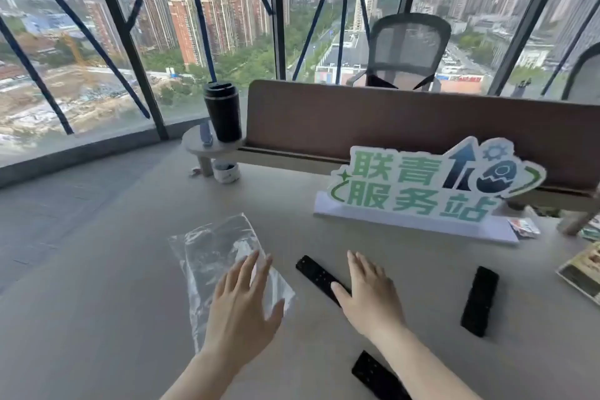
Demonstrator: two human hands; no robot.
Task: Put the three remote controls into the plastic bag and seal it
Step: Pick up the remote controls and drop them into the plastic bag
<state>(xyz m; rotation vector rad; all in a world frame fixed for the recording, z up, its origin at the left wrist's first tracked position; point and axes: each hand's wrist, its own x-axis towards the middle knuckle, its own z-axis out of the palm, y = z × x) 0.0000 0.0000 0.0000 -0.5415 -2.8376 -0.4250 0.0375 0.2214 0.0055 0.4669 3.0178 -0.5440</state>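
Reaching out over the desk (97,318), I have nothing gripped: the fingers of my left hand (242,305) spread loose over the near end of the plastic bag (214,256), those of my right hand (370,297) splayed over the middle remote (316,274). Nearest, a remote (376,378) lies under my right forearm; I could sweep it off the edge. The thin bag may slide or stay stuck shut when I try to open it. The right remote (480,300) lies well apart, needing a long reach.

black tumbler (223,112) on small round shelf (194,143), green sign (422,185), mesh chair (407,52)
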